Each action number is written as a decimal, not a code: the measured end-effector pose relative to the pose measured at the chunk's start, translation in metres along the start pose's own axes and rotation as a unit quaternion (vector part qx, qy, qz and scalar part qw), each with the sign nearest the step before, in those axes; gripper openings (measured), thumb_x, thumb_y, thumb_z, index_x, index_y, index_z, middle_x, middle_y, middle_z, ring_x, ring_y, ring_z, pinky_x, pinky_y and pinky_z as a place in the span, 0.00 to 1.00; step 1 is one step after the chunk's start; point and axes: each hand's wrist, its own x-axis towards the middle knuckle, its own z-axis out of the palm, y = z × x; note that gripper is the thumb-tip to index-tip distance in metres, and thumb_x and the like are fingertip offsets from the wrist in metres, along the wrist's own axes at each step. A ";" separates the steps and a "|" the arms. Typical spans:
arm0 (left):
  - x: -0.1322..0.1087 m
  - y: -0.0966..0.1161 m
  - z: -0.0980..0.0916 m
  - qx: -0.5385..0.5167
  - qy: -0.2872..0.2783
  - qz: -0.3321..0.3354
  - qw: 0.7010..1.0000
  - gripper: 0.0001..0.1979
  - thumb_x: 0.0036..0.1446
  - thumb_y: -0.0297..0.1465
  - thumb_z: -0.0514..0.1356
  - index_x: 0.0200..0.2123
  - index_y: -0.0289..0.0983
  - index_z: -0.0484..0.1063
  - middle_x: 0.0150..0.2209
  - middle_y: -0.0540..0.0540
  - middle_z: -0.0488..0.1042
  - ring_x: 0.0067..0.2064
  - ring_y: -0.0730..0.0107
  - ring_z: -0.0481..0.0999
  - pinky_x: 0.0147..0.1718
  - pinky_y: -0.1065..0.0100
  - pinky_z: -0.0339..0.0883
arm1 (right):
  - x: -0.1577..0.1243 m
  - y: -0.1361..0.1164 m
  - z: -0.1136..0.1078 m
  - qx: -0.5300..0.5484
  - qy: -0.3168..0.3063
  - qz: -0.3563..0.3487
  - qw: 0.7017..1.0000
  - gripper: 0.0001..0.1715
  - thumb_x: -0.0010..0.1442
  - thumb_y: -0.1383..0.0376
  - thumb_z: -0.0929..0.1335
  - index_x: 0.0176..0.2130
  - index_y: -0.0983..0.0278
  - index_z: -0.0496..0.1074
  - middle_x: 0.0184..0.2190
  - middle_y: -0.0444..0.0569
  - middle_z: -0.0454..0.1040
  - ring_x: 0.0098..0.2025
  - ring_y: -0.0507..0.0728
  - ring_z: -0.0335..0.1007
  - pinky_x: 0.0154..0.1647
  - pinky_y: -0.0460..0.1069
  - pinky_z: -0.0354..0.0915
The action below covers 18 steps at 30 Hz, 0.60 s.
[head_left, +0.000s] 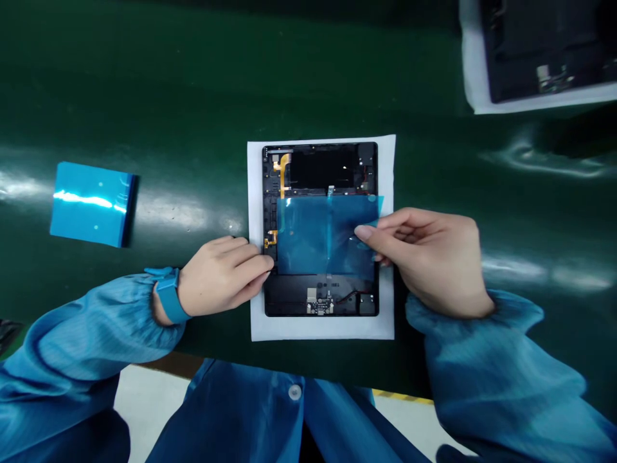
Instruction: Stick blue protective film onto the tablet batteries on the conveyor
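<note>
An opened tablet [294,296] lies on a white sheet [322,331], its inner parts facing up. Across its middle hangs or rests a see-through blue film [308,238]; whether it touches the parts beneath I cannot tell. My right hand [429,257] pinches this film at its right edge between thumb and fingers. My left hand [224,273] has curled fingers closed at the left edge of the tablet, the fingertips touching its rim. Yellow flat cables [283,170] show along the tablet's left side, and a small circuit board [320,305] sits near its lower edge.
On the green table [193,96], a stack of blue films [89,215] lies to the left. Another opened device [540,51] rests on a white sheet at the upper right. The table's front edge runs just before my body.
</note>
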 end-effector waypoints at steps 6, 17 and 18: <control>0.000 0.000 0.000 0.001 0.002 0.001 1.000 0.05 0.67 0.28 0.57 0.40 0.35 0.72 0.31 0.48 0.74 0.31 0.68 0.71 0.28 0.65 0.65 | 0.000 -0.002 0.001 -0.006 -0.002 0.005 1.000 0.15 0.49 0.58 0.81 0.29 0.63 0.78 0.20 0.42 0.74 0.19 0.48 0.67 0.19 0.43 0.64; -0.001 0.000 -0.002 -0.011 0.002 -0.003 1.000 0.05 0.67 0.29 0.57 0.42 0.34 0.72 0.32 0.47 0.74 0.32 0.68 0.72 0.29 0.65 0.67 | 0.000 -0.003 0.000 -0.002 -0.009 -0.021 1.000 0.18 0.47 0.57 0.81 0.35 0.61 0.78 0.21 0.40 0.74 0.19 0.49 0.67 0.20 0.46 0.65; 0.000 0.000 -0.004 -0.014 0.006 -0.008 1.000 0.06 0.67 0.29 0.57 0.43 0.33 0.72 0.32 0.47 0.74 0.32 0.68 0.71 0.30 0.66 0.67 | 0.001 -0.002 0.001 0.009 -0.006 -0.027 1.000 0.19 0.47 0.57 0.81 0.36 0.61 0.77 0.21 0.40 0.74 0.19 0.49 0.66 0.20 0.46 0.64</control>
